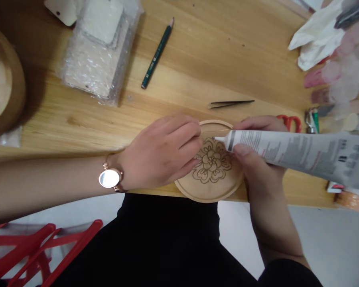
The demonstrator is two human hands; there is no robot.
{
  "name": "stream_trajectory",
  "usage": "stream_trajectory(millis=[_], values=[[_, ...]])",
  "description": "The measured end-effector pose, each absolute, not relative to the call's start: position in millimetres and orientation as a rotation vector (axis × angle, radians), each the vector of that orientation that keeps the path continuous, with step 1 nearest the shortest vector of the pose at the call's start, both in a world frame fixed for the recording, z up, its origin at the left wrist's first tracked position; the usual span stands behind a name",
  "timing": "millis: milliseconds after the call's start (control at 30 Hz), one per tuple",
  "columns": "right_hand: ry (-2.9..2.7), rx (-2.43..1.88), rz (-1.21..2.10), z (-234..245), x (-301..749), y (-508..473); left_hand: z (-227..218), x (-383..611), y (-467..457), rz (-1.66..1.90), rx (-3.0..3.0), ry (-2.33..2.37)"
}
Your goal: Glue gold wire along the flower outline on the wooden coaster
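My right hand [261,161] is wrapped round a white squeeze tube [290,150] with grey printing. Its narrow nozzle points left, over a round wooden plate [209,195] that carries a dark-lined flower drawing. At the plate's left side is my left hand [170,149], with a watch on its wrist. Its fingers are curled together and their tips are hidden, so what they pinch cannot be made out. A thin golden line shows between the left fingers and the nozzle. Beyond the plate lie black tweezers [231,104].
A dark green pencil [157,56] and a bubble-wrapped pack of boards [95,56] lie farther back. At far left stands a round wooden container [16,87]. Red-handled scissors [294,122], small bottles [326,75] and white tissue [315,36] are on the right. A red stool [48,243] is below.
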State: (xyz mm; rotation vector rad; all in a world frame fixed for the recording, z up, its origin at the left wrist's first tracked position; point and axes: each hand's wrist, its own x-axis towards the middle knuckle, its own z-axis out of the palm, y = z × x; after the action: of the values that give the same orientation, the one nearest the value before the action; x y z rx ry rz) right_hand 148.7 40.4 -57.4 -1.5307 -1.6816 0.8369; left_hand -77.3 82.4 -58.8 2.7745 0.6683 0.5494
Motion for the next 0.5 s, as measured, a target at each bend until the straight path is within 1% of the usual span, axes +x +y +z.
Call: stream_trajectory(millis=[100,367,500], values=[[-1.610,-1.456,0.808,-55.0,142.6,41.7,-58.7,-76.8,82.4,0.556,2.766,0.667],[-1.641,-1.487,0.681,-54.7,137.1,41.5,-57.4,-75.0,83.2,0.519,2.731,0.682],[-1.663,-1.518,0.674,-52.6,134.4,43.1,-57.0,-75.4,83.2,0.482,2.734,0.699]])
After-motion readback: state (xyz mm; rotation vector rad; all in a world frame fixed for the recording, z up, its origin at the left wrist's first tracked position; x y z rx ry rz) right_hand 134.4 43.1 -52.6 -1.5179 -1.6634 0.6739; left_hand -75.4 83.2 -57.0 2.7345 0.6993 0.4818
